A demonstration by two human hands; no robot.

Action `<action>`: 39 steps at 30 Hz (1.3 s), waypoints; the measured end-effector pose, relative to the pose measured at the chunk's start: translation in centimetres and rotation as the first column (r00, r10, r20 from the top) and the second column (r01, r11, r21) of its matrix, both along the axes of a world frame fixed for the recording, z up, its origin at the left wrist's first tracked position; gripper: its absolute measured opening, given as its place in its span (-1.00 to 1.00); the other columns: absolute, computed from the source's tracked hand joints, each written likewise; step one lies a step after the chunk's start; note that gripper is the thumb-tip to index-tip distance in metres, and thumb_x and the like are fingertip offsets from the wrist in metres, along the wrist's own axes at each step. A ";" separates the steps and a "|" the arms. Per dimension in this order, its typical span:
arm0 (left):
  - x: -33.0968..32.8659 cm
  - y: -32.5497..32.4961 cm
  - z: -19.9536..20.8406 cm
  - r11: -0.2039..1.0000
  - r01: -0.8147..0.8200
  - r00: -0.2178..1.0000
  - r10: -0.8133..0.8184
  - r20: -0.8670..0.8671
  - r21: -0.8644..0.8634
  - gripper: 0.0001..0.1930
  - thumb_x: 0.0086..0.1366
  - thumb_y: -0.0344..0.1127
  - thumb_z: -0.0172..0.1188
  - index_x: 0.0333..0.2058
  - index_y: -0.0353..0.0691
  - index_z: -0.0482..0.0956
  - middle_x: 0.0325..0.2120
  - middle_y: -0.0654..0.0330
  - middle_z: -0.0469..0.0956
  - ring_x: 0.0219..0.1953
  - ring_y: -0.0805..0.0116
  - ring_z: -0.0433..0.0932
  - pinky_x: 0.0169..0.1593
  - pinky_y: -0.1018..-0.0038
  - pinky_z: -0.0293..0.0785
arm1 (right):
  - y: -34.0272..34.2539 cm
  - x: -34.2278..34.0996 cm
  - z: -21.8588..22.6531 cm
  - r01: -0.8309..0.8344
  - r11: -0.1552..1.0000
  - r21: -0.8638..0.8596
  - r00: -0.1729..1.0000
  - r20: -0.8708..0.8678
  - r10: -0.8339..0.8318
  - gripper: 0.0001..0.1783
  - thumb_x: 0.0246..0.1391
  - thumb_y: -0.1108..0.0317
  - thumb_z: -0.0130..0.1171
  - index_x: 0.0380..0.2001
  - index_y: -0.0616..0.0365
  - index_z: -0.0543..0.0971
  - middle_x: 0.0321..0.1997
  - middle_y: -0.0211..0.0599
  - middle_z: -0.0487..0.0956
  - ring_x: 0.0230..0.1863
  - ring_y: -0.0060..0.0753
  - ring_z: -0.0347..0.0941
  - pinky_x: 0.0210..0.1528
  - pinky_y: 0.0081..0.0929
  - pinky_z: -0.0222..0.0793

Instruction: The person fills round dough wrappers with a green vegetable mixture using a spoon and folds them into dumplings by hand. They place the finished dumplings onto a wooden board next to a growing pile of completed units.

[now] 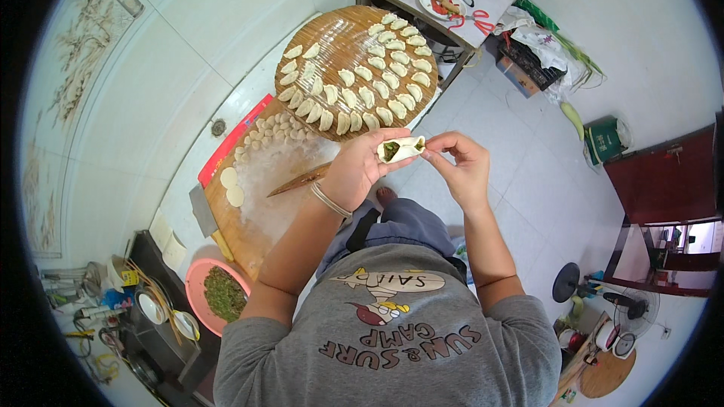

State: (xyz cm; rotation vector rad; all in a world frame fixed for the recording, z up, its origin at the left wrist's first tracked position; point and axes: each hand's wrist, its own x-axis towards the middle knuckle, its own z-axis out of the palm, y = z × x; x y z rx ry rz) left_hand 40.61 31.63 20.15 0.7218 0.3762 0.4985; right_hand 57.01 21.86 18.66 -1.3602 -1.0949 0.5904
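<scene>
A half-folded dumpling [406, 150] with green filling showing at its open end lies across the fingers of my left hand [360, 166], which cups it from below. The thumb and fingertips of my right hand [461, 163] pinch the dumpling's right end. Beyond my hands, a round wooden tray [336, 34] under what looks like clear film bears rows of folded dumplings [366, 96]. Left of my left forearm lies a floured board [280, 200] with a wooden rolling pin [300, 179], flat round wrappers [234, 196] and several small dough pieces [275, 130].
A cleaver [204, 212] rests at the board's left edge. Near my left elbow stands a pink basin [197, 286] of chopped green filling. At the back right, a table [483, 11] holds a plate [440, 4] and red-handled scissors [481, 21]. A fan [630, 303] stands at the right.
</scene>
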 end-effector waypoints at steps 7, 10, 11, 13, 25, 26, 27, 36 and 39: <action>0.6 -0.4 0.2 0.998 -0.047 0.997 0.049 -0.054 0.034 -0.54 0.36 -0.27 -0.31 0.04 -0.60 0.23 0.04 -0.13 0.32 0.09 0.12 0.37 0.19 0.22 0.32 | 0.0 0.5 0.2 0.045 0.999 0.003 0.963 0.267 -0.045 -0.89 -0.17 0.56 0.29 -0.47 0.23 0.59 -0.50 -0.33 0.56 -0.43 -0.50 0.47 -0.36 -0.57 0.38; 1.0 -0.3 0.0 0.997 -0.062 0.996 0.064 -0.055 0.045 -0.54 0.36 -0.28 -0.31 0.04 -0.61 0.23 0.04 -0.13 0.32 0.08 0.13 0.37 0.19 0.20 0.32 | 0.1 0.6 1.2 0.009 1.000 -0.011 0.947 0.322 -0.005 -0.90 -0.16 0.56 0.28 -0.48 0.23 0.59 -0.50 -0.30 0.56 -0.45 -0.44 0.48 -0.38 -0.56 0.38; 1.0 -0.3 -0.1 0.997 -0.063 0.997 0.066 -0.051 0.045 -0.54 0.35 -0.28 -0.31 0.04 -0.61 0.22 0.04 -0.13 0.32 0.08 0.14 0.37 0.19 0.20 0.32 | 0.1 0.6 1.5 0.003 1.000 -0.024 0.947 0.321 0.005 -0.91 -0.16 0.56 0.28 -0.48 0.23 0.59 -0.50 -0.29 0.55 -0.46 -0.42 0.48 -0.38 -0.55 0.38; 1.3 -0.2 0.0 0.998 -0.046 0.996 0.049 -0.079 0.040 -0.54 0.35 -0.28 -0.31 0.04 -0.61 0.23 0.04 -0.13 0.32 0.09 0.14 0.36 0.19 0.19 0.31 | 0.2 1.0 1.2 -0.007 1.000 -0.028 0.952 0.305 0.015 -0.92 -0.15 0.56 0.27 -0.48 0.23 0.59 -0.49 -0.29 0.55 -0.44 -0.43 0.48 -0.38 -0.56 0.38; 2.0 0.6 -0.3 0.999 -0.001 0.994 0.007 -0.112 0.050 -0.54 0.34 -0.31 -0.34 0.03 -0.63 0.25 0.04 -0.15 0.33 0.10 0.12 0.36 0.20 0.19 0.30 | 1.3 1.7 0.0 0.000 0.999 -0.043 1.000 0.006 0.000 -0.90 -0.13 0.58 0.28 -0.46 0.26 0.58 -0.46 -0.31 0.58 -0.42 -0.55 0.48 -0.32 -0.59 0.40; 2.0 0.7 -0.3 0.999 -0.003 0.993 0.008 -0.117 0.044 -0.54 0.34 -0.31 -0.33 0.03 -0.63 0.25 0.03 -0.16 0.33 0.10 0.12 0.36 0.20 0.19 0.30 | 1.3 1.6 0.1 0.019 0.998 -0.055 1.000 -0.018 -0.020 -0.89 -0.14 0.58 0.28 -0.45 0.26 0.58 -0.46 -0.32 0.58 -0.42 -0.56 0.48 -0.32 -0.60 0.40; 2.0 0.8 -0.4 0.999 -0.011 0.994 0.016 -0.110 0.048 -0.54 0.35 -0.30 -0.33 0.03 -0.63 0.25 0.03 -0.15 0.33 0.10 0.13 0.36 0.20 0.19 0.30 | 1.4 1.5 0.3 0.036 0.998 -0.054 0.998 0.052 -0.033 -0.88 -0.14 0.57 0.29 -0.44 0.26 0.59 -0.46 -0.31 0.58 -0.43 -0.55 0.48 -0.33 -0.59 0.40; 1.8 0.9 -0.9 0.998 -0.043 0.993 0.048 -0.107 0.043 -0.55 0.34 -0.29 -0.30 0.02 -0.58 0.28 0.04 -0.10 0.34 0.10 0.15 0.36 0.19 0.18 0.30 | 1.9 1.6 1.1 -0.035 0.998 -0.046 0.957 0.288 0.047 -0.79 -0.16 0.53 0.31 -0.35 0.23 0.62 -0.47 -0.25 0.59 -0.47 -0.43 0.51 -0.38 -0.56 0.41; 1.8 0.9 -1.0 0.999 -0.045 0.993 0.047 -0.112 0.022 -0.56 0.34 -0.30 -0.29 0.02 -0.57 0.29 0.03 -0.09 0.35 0.10 0.15 0.35 0.20 0.18 0.29 | 2.0 1.5 0.8 -0.035 0.999 -0.036 0.942 0.333 0.045 -0.83 -0.16 0.53 0.29 -0.38 0.23 0.62 -0.48 -0.25 0.59 -0.46 -0.38 0.51 -0.39 -0.53 0.40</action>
